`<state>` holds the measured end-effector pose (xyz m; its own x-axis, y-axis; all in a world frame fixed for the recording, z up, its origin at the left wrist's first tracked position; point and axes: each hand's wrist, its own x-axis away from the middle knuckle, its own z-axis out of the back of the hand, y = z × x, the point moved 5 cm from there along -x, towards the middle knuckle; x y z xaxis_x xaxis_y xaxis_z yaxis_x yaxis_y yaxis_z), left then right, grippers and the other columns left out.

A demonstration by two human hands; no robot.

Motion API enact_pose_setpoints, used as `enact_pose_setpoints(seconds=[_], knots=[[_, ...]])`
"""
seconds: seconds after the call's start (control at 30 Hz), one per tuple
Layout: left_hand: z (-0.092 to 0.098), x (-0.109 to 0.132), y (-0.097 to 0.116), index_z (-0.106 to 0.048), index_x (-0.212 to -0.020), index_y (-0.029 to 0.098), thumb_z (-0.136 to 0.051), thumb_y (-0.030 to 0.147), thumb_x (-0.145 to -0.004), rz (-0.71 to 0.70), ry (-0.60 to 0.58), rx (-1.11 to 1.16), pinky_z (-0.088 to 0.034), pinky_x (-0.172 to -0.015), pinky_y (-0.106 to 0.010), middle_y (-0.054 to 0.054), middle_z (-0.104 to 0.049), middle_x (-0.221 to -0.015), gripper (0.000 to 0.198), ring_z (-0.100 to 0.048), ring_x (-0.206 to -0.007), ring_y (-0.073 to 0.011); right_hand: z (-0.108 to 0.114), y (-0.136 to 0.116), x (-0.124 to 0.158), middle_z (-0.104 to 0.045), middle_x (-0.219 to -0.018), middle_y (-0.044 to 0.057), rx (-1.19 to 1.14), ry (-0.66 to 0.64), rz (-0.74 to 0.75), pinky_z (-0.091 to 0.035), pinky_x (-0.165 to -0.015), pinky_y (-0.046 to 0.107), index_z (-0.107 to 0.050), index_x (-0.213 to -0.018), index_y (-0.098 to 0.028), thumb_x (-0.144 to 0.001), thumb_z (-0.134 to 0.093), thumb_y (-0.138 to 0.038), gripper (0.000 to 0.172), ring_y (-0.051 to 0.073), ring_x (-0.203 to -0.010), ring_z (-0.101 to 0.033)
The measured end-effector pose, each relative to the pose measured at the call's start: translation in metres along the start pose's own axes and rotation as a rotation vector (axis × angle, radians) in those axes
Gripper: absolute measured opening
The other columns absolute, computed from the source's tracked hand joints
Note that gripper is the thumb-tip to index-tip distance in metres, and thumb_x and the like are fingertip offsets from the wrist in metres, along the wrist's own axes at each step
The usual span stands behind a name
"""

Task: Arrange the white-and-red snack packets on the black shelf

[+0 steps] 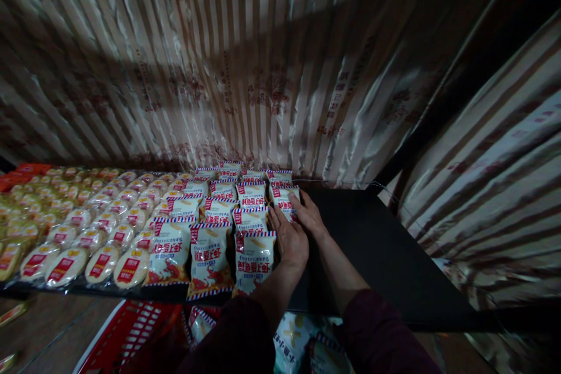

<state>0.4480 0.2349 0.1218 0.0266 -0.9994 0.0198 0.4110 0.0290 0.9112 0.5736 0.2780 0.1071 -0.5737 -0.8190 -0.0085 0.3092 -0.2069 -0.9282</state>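
Rows of white, blue and red snack bags [213, 257] stand on a black shelf [377, 245]. At the right end of these rows, my left hand [290, 239] and my right hand [309, 213] are on either side of one snack bag [284, 196] in the rightmost row. The fingers of my right hand touch its right edge, and my left hand is at its lower left, beside the neighbouring row. Both hands are closed around this bag, whose lower part is partly covered by the fingers.
Round packaged crackers [131, 269] lie left of the bags, with yellow packets [13, 257] farther left. A red basket [131, 327] and more bags [291, 342] are below the shelf's front edge. Striped sheeting [263, 70] hangs behind.
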Motion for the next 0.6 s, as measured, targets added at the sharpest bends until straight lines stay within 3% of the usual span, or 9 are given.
enact_pose_setpoints(seconds=[0.17, 0.33, 0.47, 0.6], knots=[[-0.001, 0.006, -0.001, -0.028, -0.144, 0.0, -0.04, 0.011, -0.081, 0.014, -0.013, -0.033, -0.014, -0.119, -0.042, -0.021, -0.017, -0.154, 0.065, -0.006, -0.144, -0.0263, 0.008, 0.004, 0.007, -0.054, -0.136, 0.014, 0.085, 0.035, -0.019, -0.033, -0.108, 0.043, -0.049, -0.135, -0.018, -0.074, -0.058, -0.06, 0.075, 0.029, -0.127, -0.048], [0.0, 0.02, 0.005, -0.034, -0.142, 0.005, -0.04, 0.011, -0.08, -0.02, -0.019, -0.02, -0.014, -0.118, -0.046, -0.019, -0.021, -0.154, 0.063, -0.005, -0.143, -0.0271, 0.019, 0.012, 0.016, -0.056, -0.134, 0.013, 0.052, 0.075, 0.0, -0.036, -0.106, 0.043, -0.052, -0.132, -0.02, -0.072, -0.059, -0.059, 0.072, 0.027, -0.125, -0.051], [0.001, 0.036, 0.012, -0.035, -0.141, 0.001, -0.042, 0.011, -0.079, 0.009, -0.076, -0.023, -0.015, -0.118, -0.042, -0.022, -0.021, -0.153, 0.063, -0.008, -0.143, -0.0276, 0.032, 0.01, 0.04, -0.06, -0.128, 0.012, 0.002, 0.146, 0.004, -0.04, -0.103, 0.041, -0.056, -0.127, -0.02, -0.074, -0.054, -0.06, 0.067, 0.027, -0.12, -0.055], [0.01, 0.061, 0.019, -0.038, -0.138, -0.002, -0.04, 0.007, -0.078, -0.009, -0.139, 0.01, -0.019, -0.118, -0.037, -0.023, -0.028, -0.15, 0.061, -0.02, -0.143, -0.0258, 0.044, 0.003, 0.076, -0.065, -0.12, 0.012, -0.101, 0.25, 0.02, -0.046, -0.096, 0.038, -0.061, -0.118, -0.018, -0.075, -0.051, -0.057, 0.059, 0.026, -0.112, -0.06]])
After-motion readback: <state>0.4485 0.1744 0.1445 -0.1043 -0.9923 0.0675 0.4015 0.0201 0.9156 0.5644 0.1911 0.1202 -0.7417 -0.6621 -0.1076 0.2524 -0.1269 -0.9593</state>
